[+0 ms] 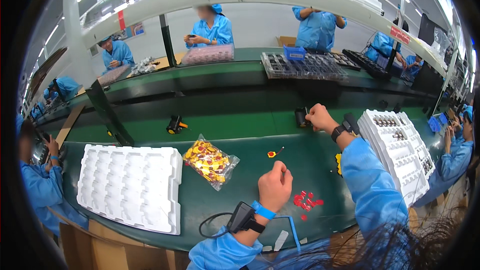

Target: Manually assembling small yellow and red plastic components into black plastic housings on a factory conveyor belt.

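Note:
My left hand point(275, 187) is closed over the green work surface, fingers curled in. Whatever they may hold is hidden. Just beyond its knuckles lies a small yellow-and-red piece point(271, 154) with a thin dark stem. My right hand point(320, 118) reaches farther out, thumb and fingers pinched together beside a dark cylindrical object point(301, 117). A thin light sliver shows at the fingertips, too small to name. Small red pieces point(304, 201) lie scattered to the right of my left hand. A clear plastic bag point(207, 162) of yellow and red pieces lies to its left.
A white molded tray point(175, 190) stands at the left; another white tray point(400, 162), with metal parts, is tilted at the right. A black-and-yellow part point(175, 125) sits on the green conveyor belt point(230, 122). A yellow piece point(339, 164) lies by my right sleeve. Co-workers sit around.

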The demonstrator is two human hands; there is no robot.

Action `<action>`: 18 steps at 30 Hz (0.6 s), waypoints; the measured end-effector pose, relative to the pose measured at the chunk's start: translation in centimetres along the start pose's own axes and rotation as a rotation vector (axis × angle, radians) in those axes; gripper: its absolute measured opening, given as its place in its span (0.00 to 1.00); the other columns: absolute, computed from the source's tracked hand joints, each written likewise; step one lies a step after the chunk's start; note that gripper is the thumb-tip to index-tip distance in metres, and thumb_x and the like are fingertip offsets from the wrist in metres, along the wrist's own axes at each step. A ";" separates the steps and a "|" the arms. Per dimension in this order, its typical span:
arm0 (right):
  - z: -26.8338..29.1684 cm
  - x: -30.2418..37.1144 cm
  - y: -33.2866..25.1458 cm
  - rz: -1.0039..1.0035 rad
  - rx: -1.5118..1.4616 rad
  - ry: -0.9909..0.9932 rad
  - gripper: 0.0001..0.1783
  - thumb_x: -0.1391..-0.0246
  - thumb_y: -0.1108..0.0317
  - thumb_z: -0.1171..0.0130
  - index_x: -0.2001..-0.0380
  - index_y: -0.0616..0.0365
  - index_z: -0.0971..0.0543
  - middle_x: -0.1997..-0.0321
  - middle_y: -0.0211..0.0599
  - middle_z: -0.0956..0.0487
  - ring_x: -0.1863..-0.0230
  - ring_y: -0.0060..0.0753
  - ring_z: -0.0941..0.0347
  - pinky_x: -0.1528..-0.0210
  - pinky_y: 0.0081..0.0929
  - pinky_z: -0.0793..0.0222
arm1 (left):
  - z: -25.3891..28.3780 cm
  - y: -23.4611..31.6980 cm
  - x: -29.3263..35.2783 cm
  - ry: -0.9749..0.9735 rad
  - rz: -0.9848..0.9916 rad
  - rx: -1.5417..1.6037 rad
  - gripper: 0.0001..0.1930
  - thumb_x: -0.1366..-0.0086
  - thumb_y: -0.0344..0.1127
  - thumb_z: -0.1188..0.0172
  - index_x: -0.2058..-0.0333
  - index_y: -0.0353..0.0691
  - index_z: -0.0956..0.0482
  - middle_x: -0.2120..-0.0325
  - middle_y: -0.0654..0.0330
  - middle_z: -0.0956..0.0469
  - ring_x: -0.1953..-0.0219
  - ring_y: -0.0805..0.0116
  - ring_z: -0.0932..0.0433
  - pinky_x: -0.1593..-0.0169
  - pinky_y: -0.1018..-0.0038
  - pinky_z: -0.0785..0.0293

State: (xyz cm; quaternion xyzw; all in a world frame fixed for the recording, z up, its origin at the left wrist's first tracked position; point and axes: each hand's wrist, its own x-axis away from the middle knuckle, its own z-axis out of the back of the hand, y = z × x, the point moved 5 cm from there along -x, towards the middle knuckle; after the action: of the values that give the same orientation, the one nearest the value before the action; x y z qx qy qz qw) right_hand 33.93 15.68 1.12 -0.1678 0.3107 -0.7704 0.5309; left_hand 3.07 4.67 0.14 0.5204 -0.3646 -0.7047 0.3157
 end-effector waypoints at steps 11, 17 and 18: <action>-6.4 8.8 -9.0 0.275 -0.259 -0.323 0.10 0.47 0.69 0.39 0.65 0.65 0.20 0.85 0.36 0.25 0.86 0.23 0.27 0.82 0.27 0.31 | -1.0 0.3 0.6 -0.131 -0.094 -0.157 0.05 0.41 0.29 0.42 0.71 0.39 0.30 0.85 0.54 0.27 0.81 0.49 0.25 0.76 0.59 0.33; -9.8 10.5 -9.9 0.485 0.139 -0.219 0.13 0.49 0.63 0.36 0.71 0.62 0.23 0.75 0.48 0.21 0.69 0.50 0.23 0.68 0.41 0.30 | -1.3 0.2 0.5 -0.157 -0.131 -0.191 0.05 0.41 0.29 0.42 0.71 0.39 0.30 0.85 0.53 0.27 0.80 0.48 0.25 0.76 0.58 0.32; -10.0 10.6 -10.0 0.492 0.125 -0.199 0.12 0.50 0.64 0.37 0.74 0.63 0.24 0.75 0.48 0.21 0.68 0.50 0.23 0.68 0.42 0.30 | -1.3 0.2 0.5 -0.158 -0.134 -0.199 0.05 0.41 0.29 0.42 0.71 0.39 0.30 0.85 0.53 0.27 0.80 0.48 0.25 0.76 0.58 0.32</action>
State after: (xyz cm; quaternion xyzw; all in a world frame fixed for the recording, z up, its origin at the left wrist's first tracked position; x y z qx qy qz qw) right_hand 16.94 11.36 -0.55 -0.1292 0.2400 -0.6156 0.7394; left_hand 4.19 3.95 -0.17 0.4527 -0.2811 -0.7956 0.2882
